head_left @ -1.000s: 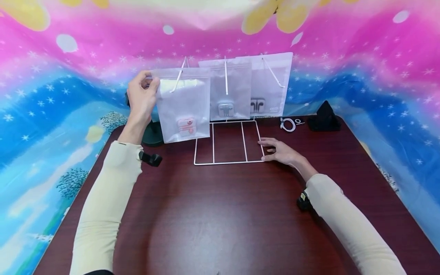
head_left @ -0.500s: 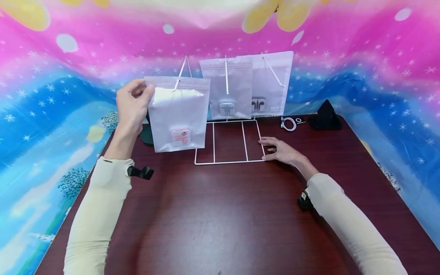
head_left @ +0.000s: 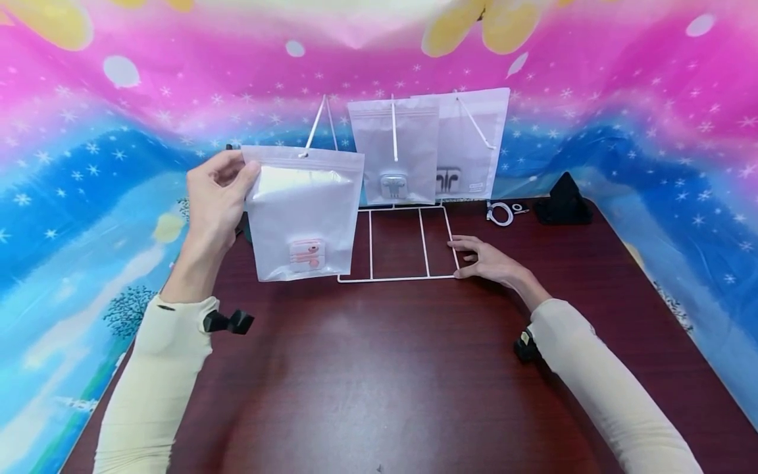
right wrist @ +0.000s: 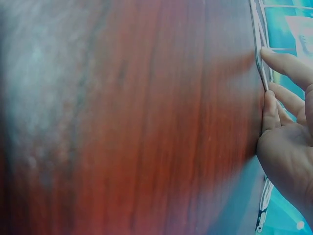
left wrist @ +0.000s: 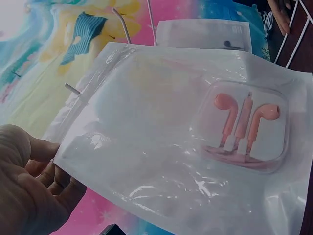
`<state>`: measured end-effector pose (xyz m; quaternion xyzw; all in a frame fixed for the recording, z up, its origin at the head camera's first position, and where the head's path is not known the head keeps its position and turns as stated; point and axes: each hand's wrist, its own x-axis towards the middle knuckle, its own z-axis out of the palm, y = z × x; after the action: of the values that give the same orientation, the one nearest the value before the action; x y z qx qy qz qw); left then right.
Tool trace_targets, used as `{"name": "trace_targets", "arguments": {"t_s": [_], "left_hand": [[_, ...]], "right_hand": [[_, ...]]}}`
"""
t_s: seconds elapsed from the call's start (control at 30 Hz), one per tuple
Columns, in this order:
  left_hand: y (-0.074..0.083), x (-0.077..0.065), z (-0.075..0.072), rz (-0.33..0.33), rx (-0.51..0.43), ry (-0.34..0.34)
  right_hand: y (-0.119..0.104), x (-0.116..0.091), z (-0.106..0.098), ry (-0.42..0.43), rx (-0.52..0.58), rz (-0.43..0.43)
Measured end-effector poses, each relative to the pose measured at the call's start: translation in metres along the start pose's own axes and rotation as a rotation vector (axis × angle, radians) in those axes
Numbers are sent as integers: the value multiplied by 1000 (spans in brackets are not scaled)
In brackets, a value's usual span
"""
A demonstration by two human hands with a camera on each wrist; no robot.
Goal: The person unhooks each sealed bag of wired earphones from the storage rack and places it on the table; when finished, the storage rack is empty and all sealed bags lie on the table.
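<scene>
White pouch (head_left: 296, 214), pinching left hand (head_left: 212, 201), apparent label (head_left: 476, 188) behind

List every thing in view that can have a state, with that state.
Pink-earphone bag: held, with a hook at its top
Left hand: pinching that bag's upper corner
Middle bag: hanging
Rightmost bag: hanging
White rack: standing, base flat
Right hand: touching the rack's base
White cable: coiled
Black stand: upright

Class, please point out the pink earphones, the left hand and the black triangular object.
Pink earphones (left wrist: 243, 117), left wrist view: central stem.
Left hand (head_left: 212, 200), head view: its middle.
Black triangular object (head_left: 564, 205), head view: its middle.
</scene>
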<state>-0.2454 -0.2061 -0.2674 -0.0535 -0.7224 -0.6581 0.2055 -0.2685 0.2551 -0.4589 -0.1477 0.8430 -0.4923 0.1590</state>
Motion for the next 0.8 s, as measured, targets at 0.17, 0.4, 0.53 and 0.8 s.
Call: {"name": "trace_targets", "arguments": {"t_s": [0.17, 0.4, 0.53, 0.8], "left_hand": [[6, -10, -5, 23, -74, 2], [13, -29, -12, 56, -142, 0], [10, -42, -22, 15, -99, 21], [-21, -47, -47, -136, -17, 21]], "right_hand": [[0, 1, 1, 6, -10, 4], [3, 0, 0, 5, -11, 20], [2, 0, 0, -4, -11, 25], [1, -1, -1, 3, -13, 20]]}}
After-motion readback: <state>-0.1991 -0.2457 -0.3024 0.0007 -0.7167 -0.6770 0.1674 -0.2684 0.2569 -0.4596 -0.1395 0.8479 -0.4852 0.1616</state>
